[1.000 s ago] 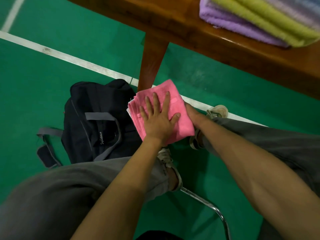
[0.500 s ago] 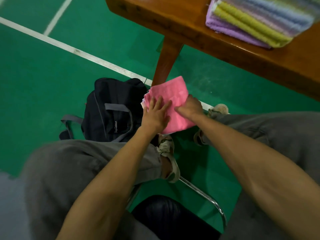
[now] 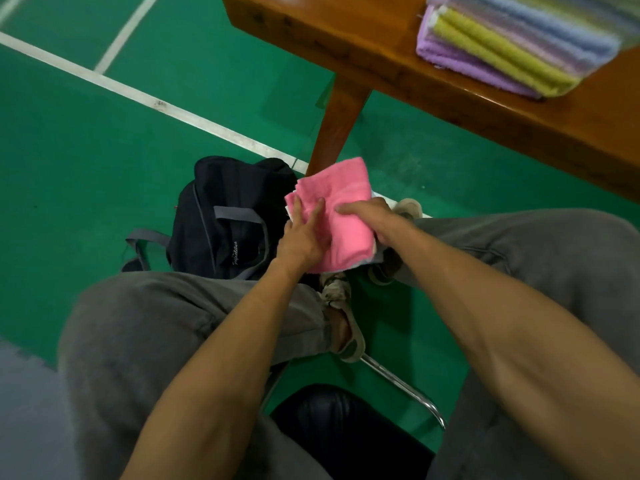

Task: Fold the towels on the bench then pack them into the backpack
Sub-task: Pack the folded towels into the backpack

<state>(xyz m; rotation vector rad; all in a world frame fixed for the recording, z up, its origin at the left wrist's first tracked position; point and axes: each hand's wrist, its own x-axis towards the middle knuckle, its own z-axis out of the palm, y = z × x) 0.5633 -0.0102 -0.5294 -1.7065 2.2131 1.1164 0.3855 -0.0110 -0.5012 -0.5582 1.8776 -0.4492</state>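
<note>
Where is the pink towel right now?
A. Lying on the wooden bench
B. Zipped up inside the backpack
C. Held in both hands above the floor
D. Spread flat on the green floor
C: the folded pink towel is held between the left hand and the right hand, in the air beside the dark backpack, while other towels sit on the bench.

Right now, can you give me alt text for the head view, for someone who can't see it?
Both hands, left hand and right hand, hold a folded pink towel over a dark backpack on the green floor. At upper right, a stack of folded towels sits on a wooden bench.
</note>
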